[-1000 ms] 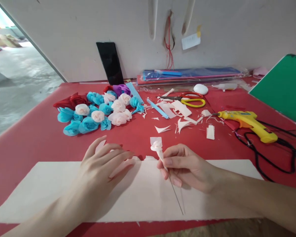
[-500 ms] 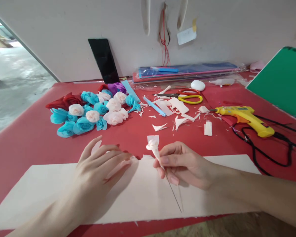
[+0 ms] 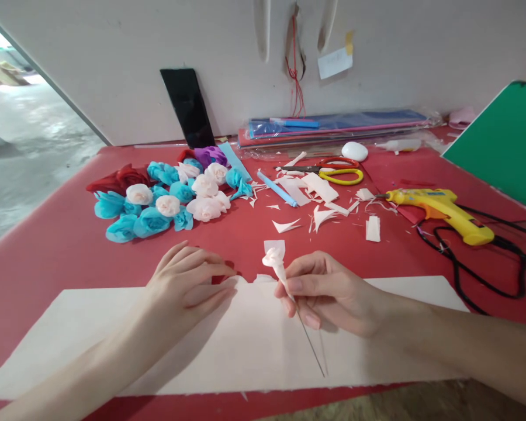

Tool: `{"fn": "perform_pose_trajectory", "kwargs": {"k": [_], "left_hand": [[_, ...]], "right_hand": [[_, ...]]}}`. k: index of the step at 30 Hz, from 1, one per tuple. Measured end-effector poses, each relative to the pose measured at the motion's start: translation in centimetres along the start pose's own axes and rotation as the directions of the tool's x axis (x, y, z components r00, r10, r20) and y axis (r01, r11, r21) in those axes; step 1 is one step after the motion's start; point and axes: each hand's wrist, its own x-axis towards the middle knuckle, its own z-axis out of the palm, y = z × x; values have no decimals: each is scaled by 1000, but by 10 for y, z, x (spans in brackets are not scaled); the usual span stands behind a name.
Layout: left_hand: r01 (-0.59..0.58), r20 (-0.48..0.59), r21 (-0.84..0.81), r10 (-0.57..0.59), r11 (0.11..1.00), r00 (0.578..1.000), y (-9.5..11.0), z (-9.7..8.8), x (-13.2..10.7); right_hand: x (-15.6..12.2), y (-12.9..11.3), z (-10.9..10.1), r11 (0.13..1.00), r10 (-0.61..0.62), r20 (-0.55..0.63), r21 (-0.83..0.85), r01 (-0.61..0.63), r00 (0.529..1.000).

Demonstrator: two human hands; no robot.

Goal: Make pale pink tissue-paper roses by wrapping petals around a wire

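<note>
My right hand [image 3: 326, 292] pinches a small pale pink paper rosebud [image 3: 275, 258] on a thin wire stem that slants down to the lower right. My left hand [image 3: 188, 286] rests at the far edge of a long pale pink paper sheet [image 3: 245, 345]. Its fingers curl over a loose pink petal piece by the sheet's cut edge, and whether they grip it does not show. The two hands lie about a hand's width apart.
A pile of blue, pink, red and purple paper flowers [image 3: 166, 196] lies at the back left. Paper scraps [image 3: 319, 202], a blue pen [image 3: 277, 188], yellow scissors [image 3: 339, 173] and a yellow glue gun [image 3: 442, 207] with black cable lie to the right. A green board [image 3: 504, 146] leans at the far right.
My left hand's fingers have drawn closer together and curled over the petal piece. My right hand with the rosebud has stayed nearly still; the view shifted slightly.
</note>
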Motion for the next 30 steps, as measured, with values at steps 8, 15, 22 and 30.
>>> {"fn": "perform_pose_trajectory", "kwargs": {"k": [8,15,22,30], "left_hand": [[32,58,-77,-27,997,998,3,-4,4],[48,84,-98,-39,994,996,-1,-4,11],[91,36,-96,-88,991,995,2,-1,7],[98,5,-100,-98,990,995,3,-1,10]], "right_hand": [[-1,-1,2,1000,7,-7,0,-7,1000],[0,-1,1,1000,6,-15,-10,-6,1000],[-1,-1,1,1000,9,-18,-6,-9,1000],[-1,-1,0,1000,13,-22,-5,-13,1000]]}}
